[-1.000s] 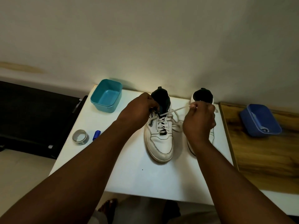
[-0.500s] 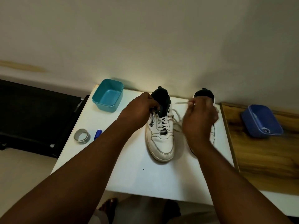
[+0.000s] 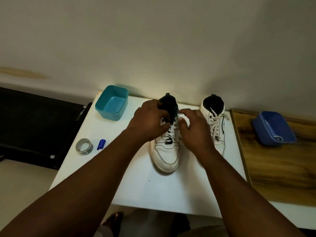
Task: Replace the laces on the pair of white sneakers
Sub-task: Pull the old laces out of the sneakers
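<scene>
Two white sneakers with dark linings stand on the white table (image 3: pixel 153 190), toes toward me. The left sneaker (image 3: pixel 166 156) is laced with a white lace (image 3: pixel 168 136) over its lower eyelets. My left hand (image 3: pixel 150 120) grips its dark tongue near the collar. Over the right side of that shoe's top eyelets, my right hand (image 3: pixel 195 129) pinches a white piece that looks like the lace end; its fingers hide most of it. The right sneaker (image 3: pixel 216 117) stands apart, laced, with loose lace ends at its top.
A teal tub (image 3: pixel 112 102) sits at the table's back left. A tape roll (image 3: pixel 84 146) and a small blue cap (image 3: pixel 101 144) lie near the left edge. On the wooden top (image 3: pixel 277 168) to the right is a blue tub (image 3: pixel 273 129). The wall is just behind.
My right hand has come left from in front of the right sneaker to the left sneaker's top eyelets, uncovering the right sneaker. The stretched lace is gone from view. My left hand stayed.
</scene>
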`<state>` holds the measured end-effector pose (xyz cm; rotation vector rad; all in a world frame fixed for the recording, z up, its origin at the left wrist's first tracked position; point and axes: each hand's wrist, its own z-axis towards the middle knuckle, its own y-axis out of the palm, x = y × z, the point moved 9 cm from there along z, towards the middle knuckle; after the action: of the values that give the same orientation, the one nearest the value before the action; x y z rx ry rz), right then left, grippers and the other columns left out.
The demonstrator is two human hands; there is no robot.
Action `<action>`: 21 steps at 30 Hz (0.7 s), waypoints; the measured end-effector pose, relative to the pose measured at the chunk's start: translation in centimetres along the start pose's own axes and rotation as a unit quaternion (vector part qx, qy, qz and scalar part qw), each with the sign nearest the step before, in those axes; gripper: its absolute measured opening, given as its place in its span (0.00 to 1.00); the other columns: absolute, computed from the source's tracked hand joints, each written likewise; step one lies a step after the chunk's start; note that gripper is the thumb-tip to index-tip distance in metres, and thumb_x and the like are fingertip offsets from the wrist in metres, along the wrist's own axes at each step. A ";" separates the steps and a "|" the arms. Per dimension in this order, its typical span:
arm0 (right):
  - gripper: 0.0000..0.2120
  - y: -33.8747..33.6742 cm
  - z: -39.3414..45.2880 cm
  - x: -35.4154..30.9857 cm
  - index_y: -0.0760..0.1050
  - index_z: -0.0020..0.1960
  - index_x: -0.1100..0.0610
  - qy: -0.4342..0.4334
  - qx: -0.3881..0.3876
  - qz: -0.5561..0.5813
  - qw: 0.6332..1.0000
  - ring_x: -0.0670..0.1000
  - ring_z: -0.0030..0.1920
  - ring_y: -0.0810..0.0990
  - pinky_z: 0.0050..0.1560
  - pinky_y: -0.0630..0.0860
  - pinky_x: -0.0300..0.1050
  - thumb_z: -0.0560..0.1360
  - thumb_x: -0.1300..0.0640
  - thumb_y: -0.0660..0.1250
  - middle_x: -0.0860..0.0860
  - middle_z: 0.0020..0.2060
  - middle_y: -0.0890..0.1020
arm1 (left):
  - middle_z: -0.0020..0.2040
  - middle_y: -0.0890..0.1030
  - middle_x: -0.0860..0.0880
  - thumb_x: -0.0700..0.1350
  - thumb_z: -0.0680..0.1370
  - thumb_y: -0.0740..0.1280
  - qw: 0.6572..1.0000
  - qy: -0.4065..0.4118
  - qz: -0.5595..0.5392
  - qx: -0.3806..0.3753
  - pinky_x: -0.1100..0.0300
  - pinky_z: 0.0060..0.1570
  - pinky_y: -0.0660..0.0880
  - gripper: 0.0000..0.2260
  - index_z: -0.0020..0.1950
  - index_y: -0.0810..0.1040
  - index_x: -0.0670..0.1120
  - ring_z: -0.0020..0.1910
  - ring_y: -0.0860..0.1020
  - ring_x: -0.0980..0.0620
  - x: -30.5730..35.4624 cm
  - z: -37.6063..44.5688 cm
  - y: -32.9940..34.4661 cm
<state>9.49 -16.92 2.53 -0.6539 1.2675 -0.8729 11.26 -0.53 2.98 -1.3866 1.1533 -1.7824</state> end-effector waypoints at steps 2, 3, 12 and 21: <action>0.24 1.5 0.0 -0.8 0.74 0.71 0.41 -0.041 -0.065 -0.046 0.996 0.55 0.60 0.78 0.67 0.68 0.61 0.78 0.57 0.62 0.51 0.58 0.78 | 0.76 0.67 0.48 0.61 0.76 0.68 1.000 -0.001 0.027 -0.015 0.37 0.71 0.64 0.11 0.55 0.83 0.59 0.78 0.59 0.42 0.5 0.1 0.6; 0.25 1.9 0.0 -1.0 0.74 0.71 0.39 -0.048 -0.077 -0.083 0.992 0.56 0.62 0.77 0.71 0.63 0.63 0.77 0.58 0.63 0.50 0.59 0.78 | 0.78 0.65 0.48 0.61 0.76 0.68 0.999 -0.010 0.035 -0.030 0.34 0.73 0.61 0.11 0.56 0.82 0.60 0.79 0.55 0.42 0.6 0.1 0.9; 0.14 1.7 0.5 -0.6 0.77 0.51 0.49 -0.044 -0.055 -0.007 0.997 0.49 0.58 0.78 0.79 0.50 0.59 0.73 0.58 0.55 0.47 0.52 0.80 | 0.62 0.74 0.43 0.49 0.81 0.64 0.997 -0.058 -0.018 0.041 0.45 0.60 0.73 0.11 0.54 0.81 0.44 0.63 0.71 0.41 0.6 -0.1 1.1; 0.13 1.5 0.2 -1.2 0.80 0.56 0.51 -0.057 -0.046 0.001 0.997 0.51 0.60 0.79 0.80 0.51 0.58 0.76 0.61 0.62 0.50 0.54 0.82 | 0.73 0.71 0.50 0.60 0.78 0.66 0.999 -0.046 0.012 -0.018 0.36 0.72 0.62 0.13 0.58 0.83 0.58 0.77 0.62 0.43 -0.2 0.3 3.1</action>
<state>9.92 -15.09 1.98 -0.7645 1.2108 -0.7700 11.49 -1.81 0.08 -1.4537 1.1532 -1.6698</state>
